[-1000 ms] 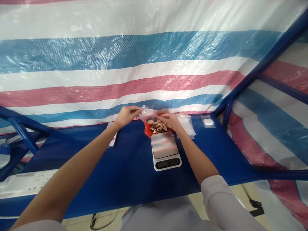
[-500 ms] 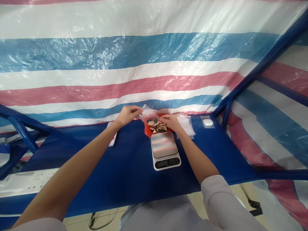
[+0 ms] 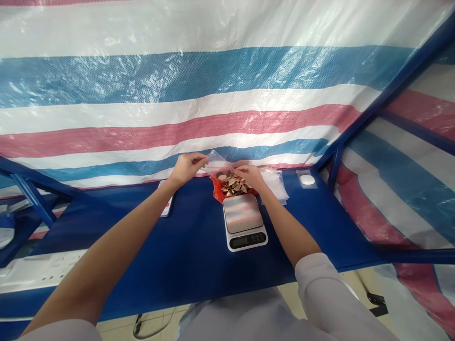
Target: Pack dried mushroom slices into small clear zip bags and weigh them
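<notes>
A clear plastic bag [image 3: 219,163] is stretched between my two hands. My left hand [image 3: 188,166] pinches its left end between thumb and fingers. At the opposite end, the fingers of my right hand [image 3: 250,175] are closed on the bag's edge. Below and behind the bag lies a red plastic bag [image 3: 217,188], opened out, with a heap of dried brown-and-cream slices [image 3: 235,185] in it. A white kitchen scale [image 3: 243,221] with a bare, shiny plate stands just in front of the heap.
Several clear bags [image 3: 275,183] lie stacked right of the red bag. Farther right is a small clear packet with a white round item [image 3: 307,180]. A phone-like flat object [image 3: 166,208] rests by my left forearm. A white power strip [image 3: 42,271] sits at the left; striped sheeting [image 3: 177,113] hangs behind.
Both hands have moved slightly up and to the left with the clear bag. The bag is held flatter, and more of the slices show beneath it.
</notes>
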{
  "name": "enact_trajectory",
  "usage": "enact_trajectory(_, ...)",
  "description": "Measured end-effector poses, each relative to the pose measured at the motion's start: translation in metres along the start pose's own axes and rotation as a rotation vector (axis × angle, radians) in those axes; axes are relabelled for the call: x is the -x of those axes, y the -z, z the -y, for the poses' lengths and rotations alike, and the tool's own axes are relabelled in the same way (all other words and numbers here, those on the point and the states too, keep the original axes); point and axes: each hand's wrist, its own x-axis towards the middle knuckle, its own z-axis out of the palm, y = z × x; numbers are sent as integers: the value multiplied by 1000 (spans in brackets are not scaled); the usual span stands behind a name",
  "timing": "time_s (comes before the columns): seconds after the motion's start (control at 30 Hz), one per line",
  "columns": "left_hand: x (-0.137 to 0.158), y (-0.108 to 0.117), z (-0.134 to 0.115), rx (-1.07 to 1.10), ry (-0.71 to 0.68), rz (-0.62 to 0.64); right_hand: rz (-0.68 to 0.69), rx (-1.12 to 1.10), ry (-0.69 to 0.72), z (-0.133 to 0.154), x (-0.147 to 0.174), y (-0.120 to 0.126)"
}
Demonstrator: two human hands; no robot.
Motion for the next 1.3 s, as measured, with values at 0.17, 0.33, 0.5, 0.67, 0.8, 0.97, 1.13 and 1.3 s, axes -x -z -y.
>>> enact_trajectory(0.17, -1, -4, 1, 14, -7, -4, 6, -37, 6, 0, 0, 0)
enact_trajectory(0.33, -3, -7, 0, 12, 0, 52, 13, -31, 11, -2, -3, -2)
enact_trajectory(0.5, -3, -7, 4, 14, 12, 20, -19, 72, 39, -4, -5, -1)
enact_trajectory(0.67, -1, -8, 6, 21, 38, 90, 31, -62, 57, 3, -3, -5)
enact_trajectory(0.8, -1, -7, 6, 42, 60, 70, 22, -293, -119, 8, -2, -5)
enact_trajectory(0.97, 1, -4, 7, 77, 89, 82, 32, -511, -203, 7, -4, -3)
enact_trajectory(1.13, 5, 1, 9, 83, 101, 70, 85, -432, -142, 1, -11, -7)
enact_trajectory(1.3, 7, 1, 8, 106, 116, 88, 127, -261, -46, 1, -14, -14)
